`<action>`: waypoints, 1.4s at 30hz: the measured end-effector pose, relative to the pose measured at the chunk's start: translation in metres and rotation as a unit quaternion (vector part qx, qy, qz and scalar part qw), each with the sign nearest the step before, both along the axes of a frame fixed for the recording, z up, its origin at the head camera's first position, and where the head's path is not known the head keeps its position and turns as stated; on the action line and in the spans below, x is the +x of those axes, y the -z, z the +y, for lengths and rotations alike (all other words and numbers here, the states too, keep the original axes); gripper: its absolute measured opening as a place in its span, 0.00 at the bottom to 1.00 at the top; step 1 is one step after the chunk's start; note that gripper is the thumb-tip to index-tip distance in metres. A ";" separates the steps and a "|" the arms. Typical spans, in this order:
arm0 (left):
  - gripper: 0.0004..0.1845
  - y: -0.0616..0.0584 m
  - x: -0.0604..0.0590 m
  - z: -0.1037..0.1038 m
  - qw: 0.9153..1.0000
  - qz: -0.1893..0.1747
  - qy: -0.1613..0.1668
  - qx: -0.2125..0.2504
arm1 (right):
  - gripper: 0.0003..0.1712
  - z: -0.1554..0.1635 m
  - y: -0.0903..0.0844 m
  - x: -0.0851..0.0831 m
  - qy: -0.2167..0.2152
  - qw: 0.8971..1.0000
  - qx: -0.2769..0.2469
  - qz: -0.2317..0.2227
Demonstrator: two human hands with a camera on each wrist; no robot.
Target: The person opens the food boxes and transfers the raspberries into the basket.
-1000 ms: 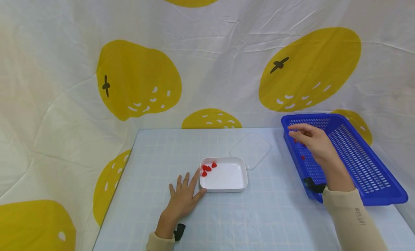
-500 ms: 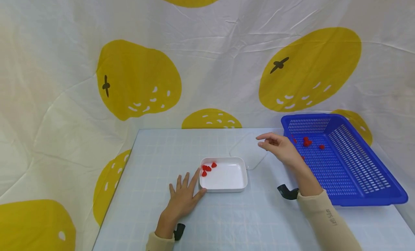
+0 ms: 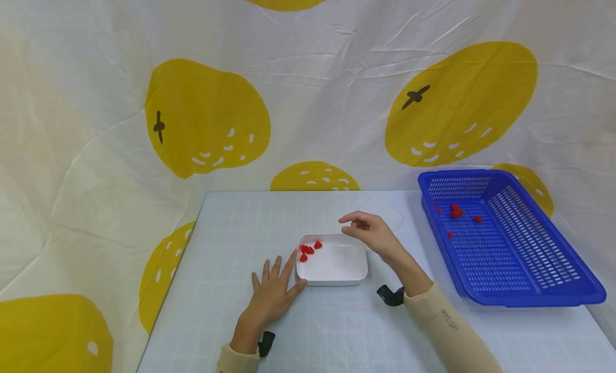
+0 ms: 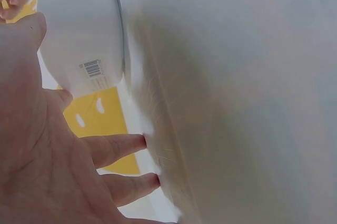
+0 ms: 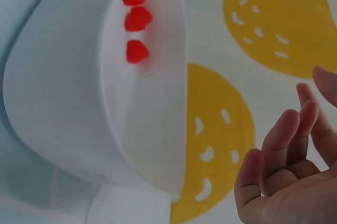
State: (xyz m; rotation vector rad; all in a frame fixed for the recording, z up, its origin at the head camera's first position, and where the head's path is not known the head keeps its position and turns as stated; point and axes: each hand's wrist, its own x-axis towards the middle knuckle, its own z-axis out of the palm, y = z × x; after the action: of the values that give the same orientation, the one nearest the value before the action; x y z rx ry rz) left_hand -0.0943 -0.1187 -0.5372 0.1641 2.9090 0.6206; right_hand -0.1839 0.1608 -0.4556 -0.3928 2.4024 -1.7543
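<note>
A white dish [image 3: 358, 266] sits mid-table with three red pieces [image 3: 308, 249] in its far left corner. My left hand [image 3: 275, 284] lies flat on the table, fingers straight, index finger against the dish's left wall. In the left wrist view that hand [image 4: 58, 166] spreads beside the dish [image 4: 79, 34]. My right hand [image 3: 347, 226] hovers over the dish's far right rim, thumb and index tips drawn close; nothing shows between them. The right wrist view has the curled fingers [image 5: 287, 145] beside the dish [image 5: 63, 103] and its red pieces [image 5: 138, 19].
A blue slotted basket [image 3: 529, 294] stands at the table's right edge with several red pieces [image 3: 455, 211] in its far end. A clear lid [image 3: 385, 208] lies behind the dish. Yellow-patterned cloth walls in the table [image 3: 240, 223] at the back and left.
My right hand has come out of the blue basket and travelled left to the dish's far right rim. The left hand and the dish have not moved.
</note>
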 end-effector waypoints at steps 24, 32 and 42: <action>0.44 0.003 -0.002 -0.003 1.000 -0.004 0.009 0.002 | 0.16 -0.073 0.059 -0.003 -0.067 0.995 0.013 -0.069; 0.43 0.003 -0.002 -0.006 1.000 -0.001 0.023 0.013 | 0.16 -0.082 0.067 -0.004 -0.117 0.992 0.036 -0.024; 0.44 0.002 -0.003 -0.005 1.000 0.004 0.021 -0.003 | 0.16 -0.091 0.078 -0.007 -0.099 0.987 0.127 0.017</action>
State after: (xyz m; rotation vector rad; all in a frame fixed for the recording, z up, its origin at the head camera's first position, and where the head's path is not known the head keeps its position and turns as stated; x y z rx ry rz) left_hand -0.0968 -0.1236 -0.5396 0.2278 2.9067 0.6071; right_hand -0.1909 0.0697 -0.5339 -0.6078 2.4714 -1.3500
